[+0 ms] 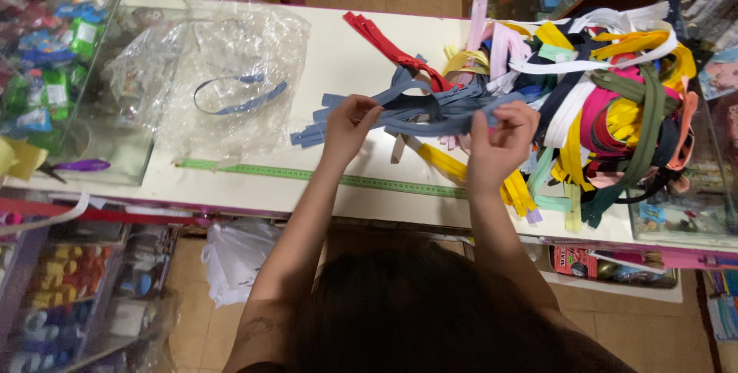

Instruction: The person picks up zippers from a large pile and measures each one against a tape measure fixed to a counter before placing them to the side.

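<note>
My left hand [350,121] and my right hand [501,139] both grip a bundle of grey-blue zippers [419,108] stretched between them above the cream counter [338,58]. The bundle's loose ends fan out to the left of my left hand. Just behind and right of my right hand lies a big tangled heap of zippers [607,104] in yellow, pink, white, green and black. A red zipper [388,46] runs diagonally from the heap toward the back of the counter.
A crumpled clear plastic bag [231,73] with a blue zipper inside lies on the counter's left. A green measuring tape [307,175] runs along the front edge. Purple-handled scissors [77,165] sit far left. Glass display cases flank both sides.
</note>
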